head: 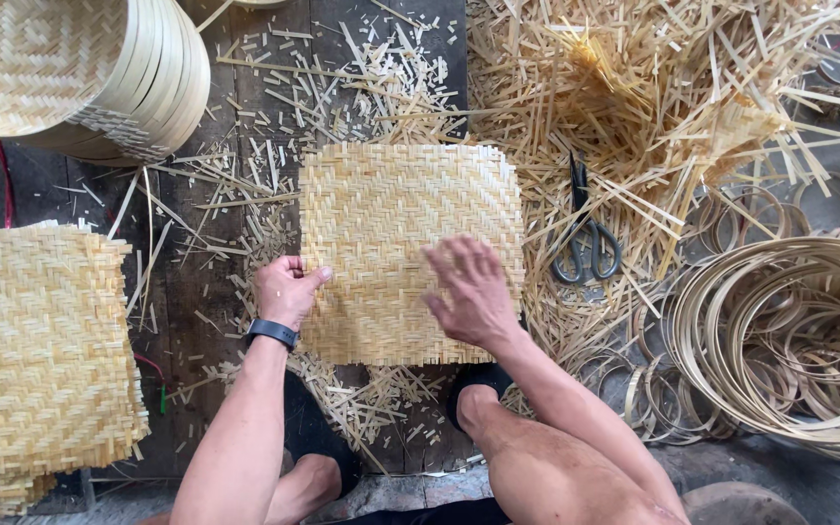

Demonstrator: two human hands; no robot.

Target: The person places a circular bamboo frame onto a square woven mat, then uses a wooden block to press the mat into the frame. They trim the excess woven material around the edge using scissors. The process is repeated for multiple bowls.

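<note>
Your left hand (287, 289) pinches the left edge of a square woven bamboo mat (410, 251), thumb on top and the remaining fingers curled beneath the rim; a dark wristband (272, 332) sits on that wrist. Your right hand (472, 290) lies palm down on the lower right part of the same mat with its fingers spread and slightly blurred, so whether they press on the weave cannot be told. The mat lies flat on dark wooden planks (196, 292), directly in front of your knees, with your two dark-shod feet (318, 437) just below its near edge. Loose bamboo offcuts (342, 87) are scattered over the planks around the mat, thickening into a heap of long strips (673, 97) at upper right. A pair of black-handled scissors (583, 238) rests on that heap, just beside the mat's right edge. To the right lies a pile of coiled bamboo hoops (789, 340). At your left stands a stack of similar woven mats (41, 360), well apart from the one you hold, and at upper left a stack of finished round woven trays (80, 68) leans on its side.
</note>
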